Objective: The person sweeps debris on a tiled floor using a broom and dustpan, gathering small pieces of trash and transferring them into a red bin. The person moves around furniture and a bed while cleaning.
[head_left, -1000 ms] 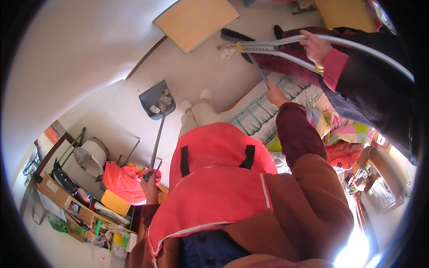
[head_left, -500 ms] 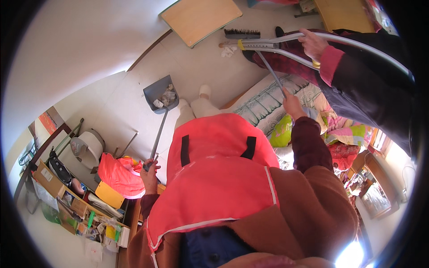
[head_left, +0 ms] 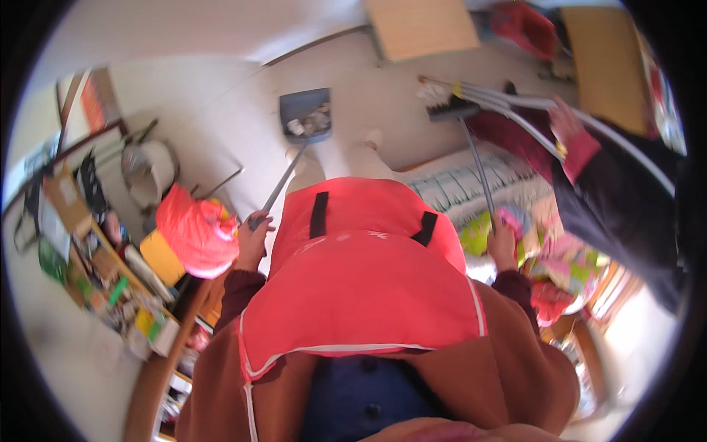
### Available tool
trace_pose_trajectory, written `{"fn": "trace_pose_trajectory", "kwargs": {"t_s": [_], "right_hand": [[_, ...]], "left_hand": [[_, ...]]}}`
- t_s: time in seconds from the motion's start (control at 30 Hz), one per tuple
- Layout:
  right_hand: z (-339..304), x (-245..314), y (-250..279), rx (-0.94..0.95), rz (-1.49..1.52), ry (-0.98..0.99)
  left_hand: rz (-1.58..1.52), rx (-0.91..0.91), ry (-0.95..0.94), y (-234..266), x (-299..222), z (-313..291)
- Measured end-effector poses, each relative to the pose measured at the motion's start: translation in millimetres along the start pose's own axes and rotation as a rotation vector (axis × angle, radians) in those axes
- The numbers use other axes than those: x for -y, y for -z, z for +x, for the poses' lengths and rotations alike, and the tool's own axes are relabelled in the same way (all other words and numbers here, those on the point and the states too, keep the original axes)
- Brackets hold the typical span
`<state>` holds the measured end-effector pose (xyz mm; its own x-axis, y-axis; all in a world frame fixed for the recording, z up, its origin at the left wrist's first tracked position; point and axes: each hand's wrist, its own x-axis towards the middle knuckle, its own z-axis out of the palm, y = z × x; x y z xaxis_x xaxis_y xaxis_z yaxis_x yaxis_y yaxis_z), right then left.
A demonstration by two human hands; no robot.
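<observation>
My left hand (head_left: 254,241) is closed around the grey handle of a dustpan (head_left: 305,99), whose pan lies on the floor just beyond my feet with crumpled whitish litter (head_left: 311,124) in it. Closed on a broom's handle (head_left: 482,173) is my right hand (head_left: 502,247), right of my red apron (head_left: 361,287). The broom's dark bristle head (head_left: 453,111) is at the floor, ahead and to the right, close beside the lower end of a crutch (head_left: 508,96). Partly behind that head lies a crumpled white tissue (head_left: 431,90).
Another person's hand (head_left: 565,121) holds the crutch at the right; their dark sleeve (head_left: 615,195) fills that side. A bed (head_left: 471,180) with colourful bedding stands at the right. Wooden tabletops (head_left: 421,29) are at the far side. At the left are a pink-red bag (head_left: 193,232) and cluttered boxes (head_left: 70,199).
My right hand and the broom have come nearer to me; its head has passed from beyond the crutch's end to the near side. The view has turned. The left hand keeps the dustpan.
</observation>
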<state>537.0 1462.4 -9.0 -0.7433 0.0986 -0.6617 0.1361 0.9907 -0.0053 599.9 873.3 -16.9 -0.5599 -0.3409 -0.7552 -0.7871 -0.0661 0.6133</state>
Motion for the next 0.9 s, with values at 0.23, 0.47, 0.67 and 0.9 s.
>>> {"fn": "trace_pose_trajectory", "kwargs": {"t_s": [0.23, 0.47, 0.67, 0.9], "right_hand": [[-16, 87, -73, 0.034, 0.544, -0.125], [-57, 276, -105, 0.016, 1.196, -0.443], [-110, 375, -165, -0.151, 1.141, -0.412], [-143, 408, -231, 0.005, 1.31, -0.478]], "left_hand": [[-0.038, -0.015, -0.05, 85, 16, 7], [0.247, 0.135, -0.172, 223, 25, 61], [0.382, 0.254, -0.246, 319, 13, 104], [0.397, 0.263, -0.232, 368, 17, 128]]}}
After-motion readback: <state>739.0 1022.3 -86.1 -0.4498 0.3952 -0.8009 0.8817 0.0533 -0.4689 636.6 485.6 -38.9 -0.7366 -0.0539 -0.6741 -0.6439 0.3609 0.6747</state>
